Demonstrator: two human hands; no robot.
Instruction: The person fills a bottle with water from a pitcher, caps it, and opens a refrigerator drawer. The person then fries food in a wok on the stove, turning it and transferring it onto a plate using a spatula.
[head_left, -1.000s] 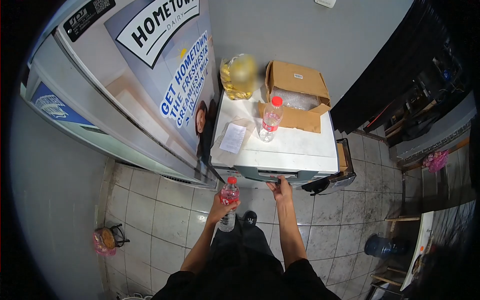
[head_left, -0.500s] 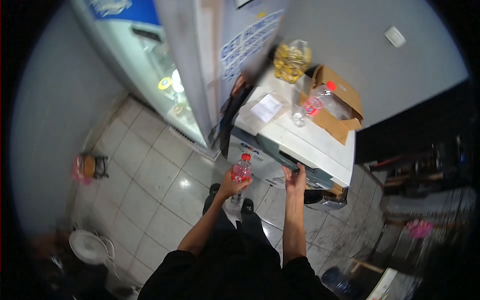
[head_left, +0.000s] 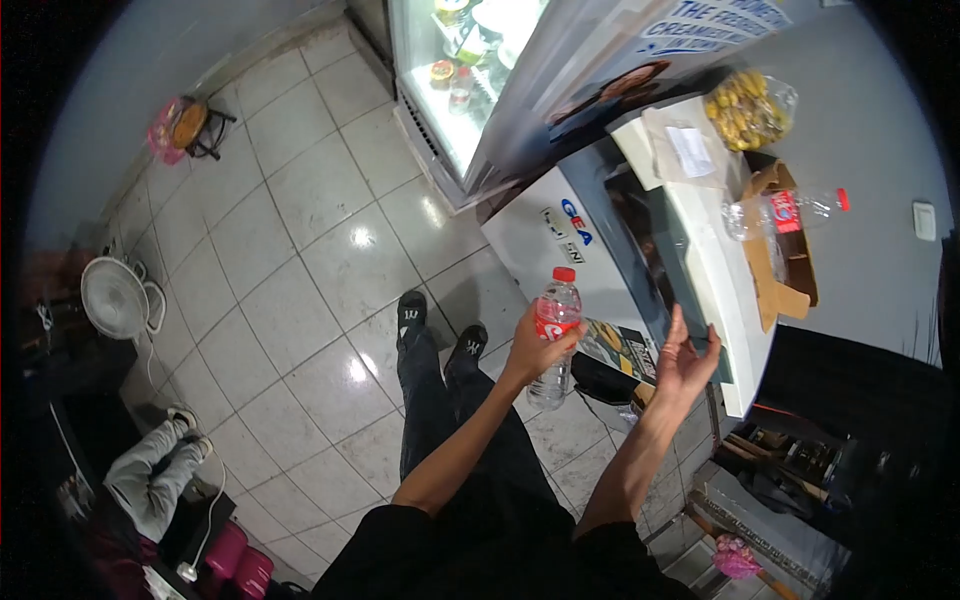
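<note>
A clear plastic bottle (head_left: 557, 330) with a red cap and red label is upright in my left hand (head_left: 540, 345), whose fingers wrap round its middle. Palm up, my right hand (head_left: 685, 362) has its fingers under the front edge of the freezer lid (head_left: 715, 250). The lid is raised, leaving a dark gap above the white chest freezer (head_left: 545, 225). What lies inside cannot be made out. On top of the lid sit a cardboard box (head_left: 797, 265), another red-capped bottle (head_left: 785, 212) lying across it, a bag of yellow items (head_left: 745, 108) and a paper sheet (head_left: 690, 150).
A lit display fridge (head_left: 470, 150) stands beyond the freezer. Far left are a small stool (head_left: 190, 127) and a white round fan (head_left: 115, 298). A person's legs (head_left: 155, 475) show at lower left, near a white cable (head_left: 215, 510). Shelving (head_left: 760, 510) stands at lower right.
My view has turned, so the freezer and fridge appear farther right. The freezer lid has risen with my right hand at its edge. My left hand still holds the bottle.
</note>
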